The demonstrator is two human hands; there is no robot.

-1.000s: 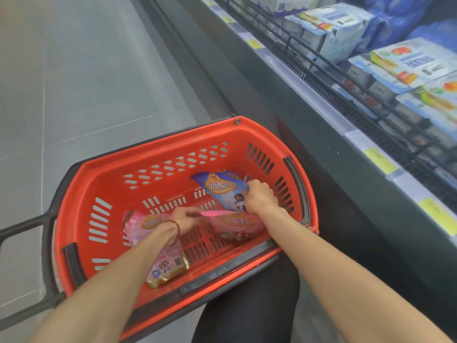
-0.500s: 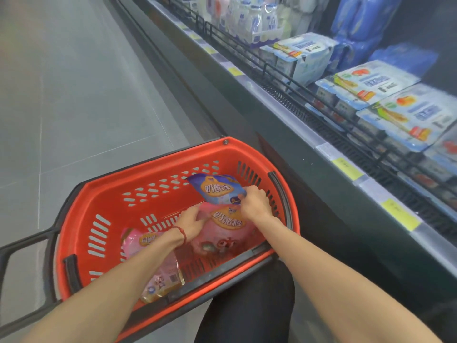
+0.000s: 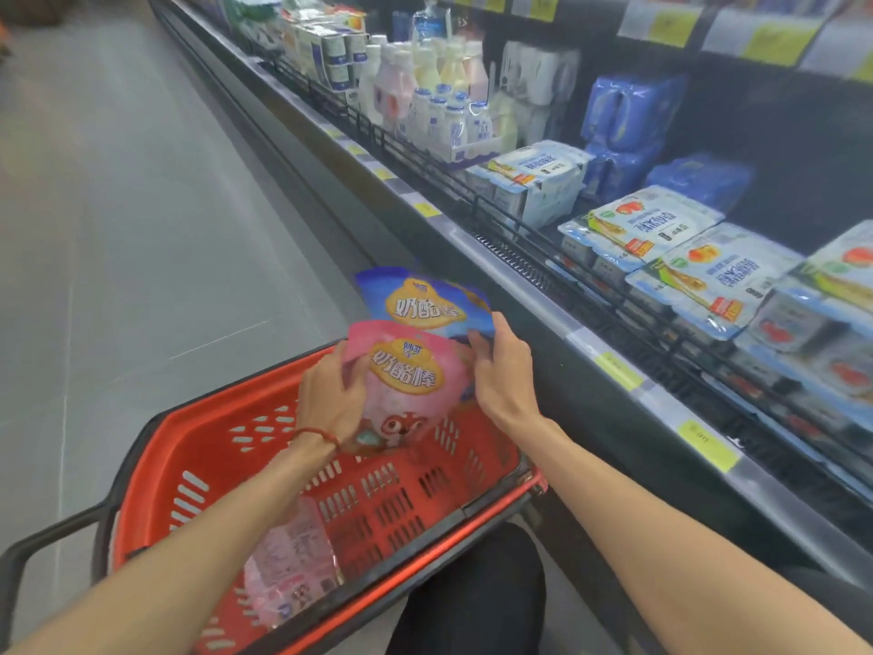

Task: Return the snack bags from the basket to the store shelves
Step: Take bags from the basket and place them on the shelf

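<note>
Just now two bags had left the basket. Half a second earlier the left hand [image 3: 330, 399] and the right hand [image 3: 503, 375] were low inside the red plastic basket [image 3: 212, 442], gathering the packets. Now they were raised above its far rim, in the air between the basket and the dark refrigerated shelf [image 3: 519, 276].

The left hand, with a red string bracelet [image 3: 316, 434] on the wrist, gripped the left edge of the glossy pink snack bag [image 3: 406, 385], its fingers curled around the foil. The right hand pinched the right side of the blue snack bag [image 3: 425, 300], thumb in front and fingers behind. The blue bag stood just behind the pink one and overlapped it, so I could not tell if the right hand held the pink one also.

The view had also turned up toward the shelf, where white yoghurt multipacks [image 3: 708, 271] and small milk bottles [image 3: 444, 115] stood behind a black wire rail. One more pale pink packet [image 3: 293, 564] lay flat on the basket floor, on the person's side, untouched.

In my judgement the picking step was finished for two bags and the carrying had begun. No matching bags were visible among the goods on the shelf, so their place was not yet clear. The third packet was left for a later trip.
</note>
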